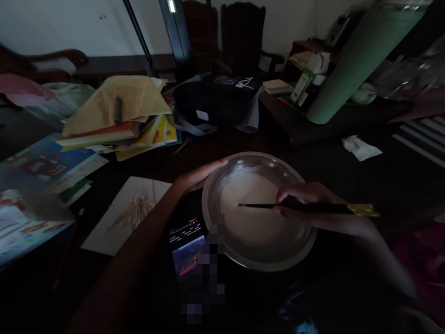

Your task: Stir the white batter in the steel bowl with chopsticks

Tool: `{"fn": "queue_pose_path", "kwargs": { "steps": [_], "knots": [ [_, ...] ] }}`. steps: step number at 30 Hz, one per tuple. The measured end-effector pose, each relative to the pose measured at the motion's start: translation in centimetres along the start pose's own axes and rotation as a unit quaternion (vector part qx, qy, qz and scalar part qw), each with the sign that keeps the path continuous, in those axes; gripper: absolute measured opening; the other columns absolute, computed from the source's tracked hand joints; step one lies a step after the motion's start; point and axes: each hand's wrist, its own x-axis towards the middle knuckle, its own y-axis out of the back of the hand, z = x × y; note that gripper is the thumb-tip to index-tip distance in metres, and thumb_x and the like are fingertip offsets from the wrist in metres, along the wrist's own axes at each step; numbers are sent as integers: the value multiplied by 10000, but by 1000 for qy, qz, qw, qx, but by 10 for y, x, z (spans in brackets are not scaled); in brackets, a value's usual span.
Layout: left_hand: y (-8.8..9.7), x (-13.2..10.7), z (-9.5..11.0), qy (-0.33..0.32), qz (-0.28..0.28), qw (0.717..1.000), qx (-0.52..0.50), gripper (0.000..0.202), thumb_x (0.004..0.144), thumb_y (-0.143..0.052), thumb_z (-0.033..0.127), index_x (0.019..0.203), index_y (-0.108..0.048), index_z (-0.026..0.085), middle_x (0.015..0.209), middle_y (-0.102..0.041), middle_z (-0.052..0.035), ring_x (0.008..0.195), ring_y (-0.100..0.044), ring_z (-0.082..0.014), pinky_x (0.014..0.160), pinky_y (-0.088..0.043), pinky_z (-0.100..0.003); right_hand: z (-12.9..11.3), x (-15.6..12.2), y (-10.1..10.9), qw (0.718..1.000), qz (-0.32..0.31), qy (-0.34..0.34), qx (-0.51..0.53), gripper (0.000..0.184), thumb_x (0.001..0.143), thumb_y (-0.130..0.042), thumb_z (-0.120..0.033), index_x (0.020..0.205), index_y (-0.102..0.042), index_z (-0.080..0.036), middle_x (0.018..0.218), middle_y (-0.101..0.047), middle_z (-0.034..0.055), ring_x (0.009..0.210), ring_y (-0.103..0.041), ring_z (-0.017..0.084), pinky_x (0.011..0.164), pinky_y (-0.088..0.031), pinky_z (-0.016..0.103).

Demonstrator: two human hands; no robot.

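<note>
A round metal bowl point(269, 265) holds a smooth, pale liquid point(246, 232). My left hand point(205, 174) lies along the bowl's far left rim, its fingers stretched against the outside and steadying it. Over the bowl's right side, my right hand point(301, 197) is closed around dark chopsticks point(328, 208) with gold ends. Their thin tips dip into the liquid near the middle, lying at a low slant. Whether it is one stick or a pair pressed together is hard to make out.
A lit phone point(189, 255) lies left of the bowl. Cotton swabs point(135, 211) rest on white paper point(104, 236). Behind are stacked books point(100, 134), a black bag point(215, 102) and, at right, a tall green bottle point(361, 65). Crumpled tissue point(361, 148) lies right.
</note>
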Motion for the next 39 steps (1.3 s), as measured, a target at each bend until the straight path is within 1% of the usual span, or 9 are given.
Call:
{"fn": "queue_pose_path", "kwargs": {
  "steps": [6,10,14,18,21,24,28,34,39],
  "knots": [
    [1,2,-2,-25,-19,999,-6,312,832,-513,378,1093,-621,248,909,-707,7,854,-625,-110,831,-441,-205,8,-10,6,994,76,-62,-51,171,807,-542,-386,815,-591,-223,676,-602,-34,606,-564,98,523,-414,227],
    [2,3,-2,-5,-25,1000,-12,330,838,-495,396,1095,-624,235,885,-710,-6,831,-629,-120,815,-453,-217,13,-26,6,998,7,-44,-32,134,806,-550,-350,844,-597,-230,775,-649,-23,688,-606,114,567,-449,224],
    [3,3,-3,-12,-21,1000,-19,290,824,-526,405,1014,-659,230,802,-708,10,754,-627,-101,782,-460,-197,4,-7,4,999,-33,11,12,139,808,-546,-357,839,-590,-229,715,-621,-38,633,-581,88,540,-427,204],
    [1,3,-3,-9,-11,1000,-14,296,814,-536,417,981,-667,211,773,-704,4,726,-625,-108,791,-466,-218,3,10,7,1000,26,2,-5,175,816,-536,-379,832,-586,-212,694,-596,-32,616,-562,87,534,-414,209],
    [-1,2,-2,-18,-5,1000,-11,315,825,-522,401,1050,-643,216,829,-708,-5,788,-631,-121,811,-461,-228,11,-1,11,997,61,-45,-33,184,806,-551,-397,820,-586,-216,698,-604,-32,618,-570,93,521,-413,212],
    [-1,2,-1,-10,-13,1000,-6,316,827,-514,416,1029,-654,218,847,-711,-10,811,-631,-123,801,-463,-216,15,-19,13,998,27,-55,-23,171,795,-567,-388,817,-595,-221,739,-634,-25,658,-599,103,553,-445,216],
    [3,3,-2,-6,-9,1000,-11,273,810,-542,423,940,-680,227,796,-708,9,768,-630,-108,779,-467,-199,6,-18,11,999,-43,1,0,134,796,-574,-355,797,-601,-224,689,-619,-38,626,-581,83,553,-439,205],
    [4,4,-4,-14,-20,999,-23,243,816,-545,390,961,-673,244,799,-708,28,752,-628,-90,797,-461,-200,3,6,9,999,32,-19,-24,184,819,-524,-390,851,-595,-223,697,-600,-35,609,-562,87,527,-417,212],
    [1,3,-3,-27,-25,999,-7,299,820,-524,412,1027,-661,245,925,-707,2,887,-623,-122,837,-448,-212,16,-22,16,995,42,-80,-43,176,803,-538,-399,848,-605,-243,743,-639,-16,652,-606,132,531,-464,248]
  ]
}}
